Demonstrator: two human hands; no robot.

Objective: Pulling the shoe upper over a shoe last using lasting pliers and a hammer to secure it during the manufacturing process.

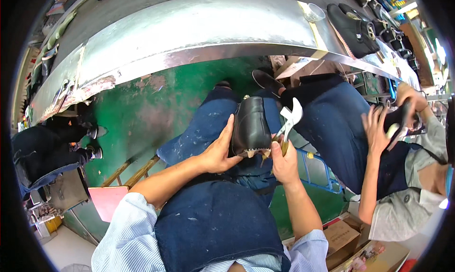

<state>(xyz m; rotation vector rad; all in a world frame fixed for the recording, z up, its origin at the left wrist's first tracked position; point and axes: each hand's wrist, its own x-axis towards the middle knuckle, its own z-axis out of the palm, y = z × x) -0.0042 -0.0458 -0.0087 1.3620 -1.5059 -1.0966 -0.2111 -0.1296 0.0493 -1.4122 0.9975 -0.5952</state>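
Note:
A black leather shoe upper (251, 120), apparently stretched over a last, rests over my lap. Its lower edge, facing me, shows a pale jagged trim and small tan pieces. My left hand (219, 151) supports it from the left side, thumb under the edge and fingers along its flank. In my right hand (285, 165) is a pair of metal pincers (291, 118), gripped by the handles with the broad curved jaw pointing up and away. The pincers stand just right of the shoe; whether my right fingers also touch its edge, I cannot tell.
A long metal-topped bench (199, 28) runs ahead, with black shoes (353, 30) and a clear cup (313, 13) at its right. A co-worker close on the right handles a black shoe (399, 120). Another person (47, 151) sits far left. Cardboard boxes (339, 236) stand low right.

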